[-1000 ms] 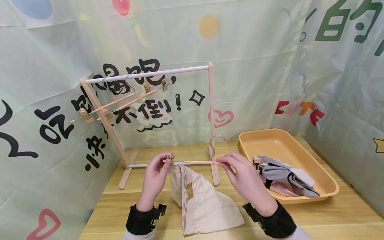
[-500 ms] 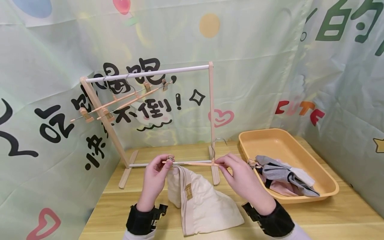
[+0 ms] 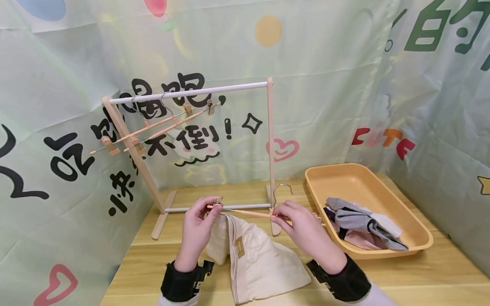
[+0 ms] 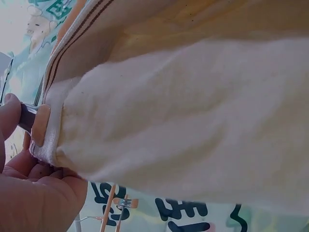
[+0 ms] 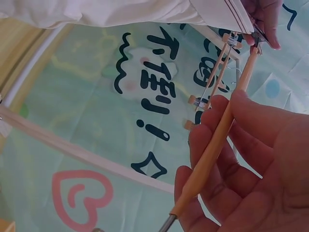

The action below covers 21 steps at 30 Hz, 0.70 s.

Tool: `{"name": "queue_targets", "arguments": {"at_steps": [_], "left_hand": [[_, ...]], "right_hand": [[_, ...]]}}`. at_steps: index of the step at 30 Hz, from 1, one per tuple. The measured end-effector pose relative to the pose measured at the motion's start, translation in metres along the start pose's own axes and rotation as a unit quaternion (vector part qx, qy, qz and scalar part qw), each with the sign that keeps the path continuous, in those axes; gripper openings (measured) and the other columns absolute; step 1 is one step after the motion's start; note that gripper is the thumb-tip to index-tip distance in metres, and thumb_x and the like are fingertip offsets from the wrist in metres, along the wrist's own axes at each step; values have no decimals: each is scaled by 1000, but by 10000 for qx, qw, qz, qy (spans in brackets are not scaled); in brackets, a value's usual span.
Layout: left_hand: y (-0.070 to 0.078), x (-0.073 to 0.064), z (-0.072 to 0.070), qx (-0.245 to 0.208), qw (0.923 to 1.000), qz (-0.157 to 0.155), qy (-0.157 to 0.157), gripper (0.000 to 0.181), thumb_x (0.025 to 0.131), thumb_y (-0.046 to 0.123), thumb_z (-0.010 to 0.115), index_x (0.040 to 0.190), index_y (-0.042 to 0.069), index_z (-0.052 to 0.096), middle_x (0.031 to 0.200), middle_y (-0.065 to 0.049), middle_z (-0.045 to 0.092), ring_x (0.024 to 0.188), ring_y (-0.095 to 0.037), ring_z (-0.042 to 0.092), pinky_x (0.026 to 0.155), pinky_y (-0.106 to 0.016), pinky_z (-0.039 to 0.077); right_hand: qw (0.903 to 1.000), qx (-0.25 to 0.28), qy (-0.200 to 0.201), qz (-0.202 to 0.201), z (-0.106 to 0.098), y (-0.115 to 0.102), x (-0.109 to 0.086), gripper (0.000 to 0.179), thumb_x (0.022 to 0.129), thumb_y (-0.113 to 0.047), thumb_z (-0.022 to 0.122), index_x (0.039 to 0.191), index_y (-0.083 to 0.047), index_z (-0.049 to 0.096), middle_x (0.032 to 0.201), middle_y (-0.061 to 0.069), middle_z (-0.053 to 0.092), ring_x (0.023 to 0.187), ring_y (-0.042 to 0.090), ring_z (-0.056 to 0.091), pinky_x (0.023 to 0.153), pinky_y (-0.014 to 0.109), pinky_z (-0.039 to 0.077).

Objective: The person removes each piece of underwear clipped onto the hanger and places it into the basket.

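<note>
A cream garment (image 3: 264,259) with a striped waistband and tan label hangs from the left end of a wooden clip hanger (image 3: 250,213), its lower part on the table. My left hand (image 3: 197,231) pinches the clip (image 4: 41,125) there, which sits over the waistband in the left wrist view. The right hand (image 3: 306,227) grips the hanger's wooden bar near its hook (image 3: 283,187); in the right wrist view the fingers and thumb curl around that bar (image 5: 212,154). The hanger's right end is partly hidden behind this hand.
A wooden rack (image 3: 187,92) stands behind, with two bare clip hangers (image 3: 168,127) on its left side. To the right, a yellow basin (image 3: 337,166) holds crumpled grey, pink and white clothes (image 3: 367,221). Printed fabric walls (image 3: 325,106) border the wooden table (image 3: 145,272).
My right hand has shifted left along the hanger, drawing its right end away from the basin. The hook has turned, and the garment's clipped corner has moved slightly left. The left hand keeps pinching the clip.
</note>
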<state>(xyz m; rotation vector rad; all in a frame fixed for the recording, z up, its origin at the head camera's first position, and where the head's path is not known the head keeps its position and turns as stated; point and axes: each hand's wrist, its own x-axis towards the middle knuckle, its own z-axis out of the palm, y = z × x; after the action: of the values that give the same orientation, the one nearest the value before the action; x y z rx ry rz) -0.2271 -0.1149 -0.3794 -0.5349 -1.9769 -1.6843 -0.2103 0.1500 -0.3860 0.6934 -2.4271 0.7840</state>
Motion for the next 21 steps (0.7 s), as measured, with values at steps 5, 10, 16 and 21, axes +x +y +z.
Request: {"name": "queue_targets", "arguments": {"at_steps": [5, 10, 16, 21], "left_hand": [[2, 0, 1, 111, 9999, 25, -29, 17, 84, 4, 67, 101, 1, 69, 104, -20, 68, 83, -15, 59, 65, -18, 48], [2, -1, 2, -1, 9999, -33, -145, 17, 85, 3, 67, 101, 0, 68, 103, -22, 66, 85, -15, 59, 68, -18, 48], [1, -1, 1, -78, 9991, -111, -400, 20, 86, 6, 67, 105, -2, 66, 97, -15, 61, 84, -16, 57, 67, -16, 49], [2, -2, 2, -85, 9989, 60, -449, 20, 86, 5, 66, 104, -3, 66, 97, -17, 60, 83, -16, 56, 68, -15, 49]], "right_hand": [[9999, -19, -97, 15, 2, 1, 0, 6, 87, -28, 67, 87, -21, 66, 81, -13, 56, 67, 5, 48, 56, 27, 45], [9998, -71, -192, 85, 4, 2, 1, 5, 87, -25, 67, 86, -21, 65, 80, -12, 56, 66, 4, 47, 56, 26, 46], [9995, -197, -233, 49, 8, 2, 0, 8, 83, -18, 72, 82, -22, 64, 76, -11, 58, 63, 3, 47, 54, 25, 45], [9993, -271, -272, 19, 8, 1, -1, 7, 83, -18, 72, 81, -21, 65, 74, -11, 58, 62, 3, 47, 53, 25, 44]]}}
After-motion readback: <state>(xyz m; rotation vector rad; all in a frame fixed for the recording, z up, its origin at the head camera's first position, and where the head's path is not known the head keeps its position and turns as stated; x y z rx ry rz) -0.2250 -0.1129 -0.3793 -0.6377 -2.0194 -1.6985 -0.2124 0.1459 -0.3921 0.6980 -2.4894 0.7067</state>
